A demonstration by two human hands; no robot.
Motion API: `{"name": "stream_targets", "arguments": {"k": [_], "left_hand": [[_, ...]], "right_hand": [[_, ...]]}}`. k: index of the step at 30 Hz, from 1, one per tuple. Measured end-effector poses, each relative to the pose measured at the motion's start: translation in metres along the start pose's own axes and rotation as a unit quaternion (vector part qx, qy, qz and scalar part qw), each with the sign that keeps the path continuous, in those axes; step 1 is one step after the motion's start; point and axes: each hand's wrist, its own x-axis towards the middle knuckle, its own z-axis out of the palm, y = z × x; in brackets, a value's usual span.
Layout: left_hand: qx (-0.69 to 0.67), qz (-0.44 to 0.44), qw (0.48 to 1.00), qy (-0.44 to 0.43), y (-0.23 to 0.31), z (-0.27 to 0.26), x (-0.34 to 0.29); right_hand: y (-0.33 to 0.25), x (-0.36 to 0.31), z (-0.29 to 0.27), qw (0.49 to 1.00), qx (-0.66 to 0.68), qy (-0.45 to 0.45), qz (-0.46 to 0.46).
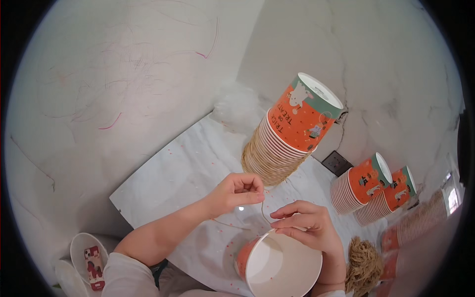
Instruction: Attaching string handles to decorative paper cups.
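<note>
My left hand (241, 190) is closed in a pinch on a thin tan twine (262, 208), raised over the table. The twine runs down to the rim of a paper bucket (277, 262), where the fingertips of my right hand (308, 225) pinch it. A loose length of twine trails to the left across the tabletop. The bucket has a white inside and an orange outside, and stands near the front edge with its mouth toward me. The fingers of my right hand partly cover its rim.
A tall stack of upside-down orange buckets (297, 119) with twine around its lower part stands behind. More bucket stacks (341, 193) are at the right, beside a twine bundle (363, 267). A socket (337, 162) is on the wall. A phone (93, 270) lies in a white bin at lower left.
</note>
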Motion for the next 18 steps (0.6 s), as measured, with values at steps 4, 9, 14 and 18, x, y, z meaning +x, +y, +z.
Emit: {"name": "stream_targets", "arguments": {"k": [4, 9, 14, 18], "left_hand": [[-0.018, -0.040, 0.998, 0.043, -0.005, 0.001, 0.000], [-0.003, -0.050, 0.998, 0.048, -0.008, 0.001, 0.005], [0.101, -0.065, 0.992, -0.031, -0.002, -0.003, 0.005], [0.184, -0.114, 0.972, -0.089, 0.021, 0.002, 0.014]], "right_hand": [[-0.001, 0.001, 0.001, 1.000, -0.004, 0.015, -0.012], [-0.004, -0.001, -0.004, 0.999, 0.041, 0.020, 0.012], [-0.006, -0.006, -0.008, 0.981, 0.177, 0.052, 0.066], [-0.003, -0.011, -0.011, 0.961, 0.249, 0.077, 0.093]]}}
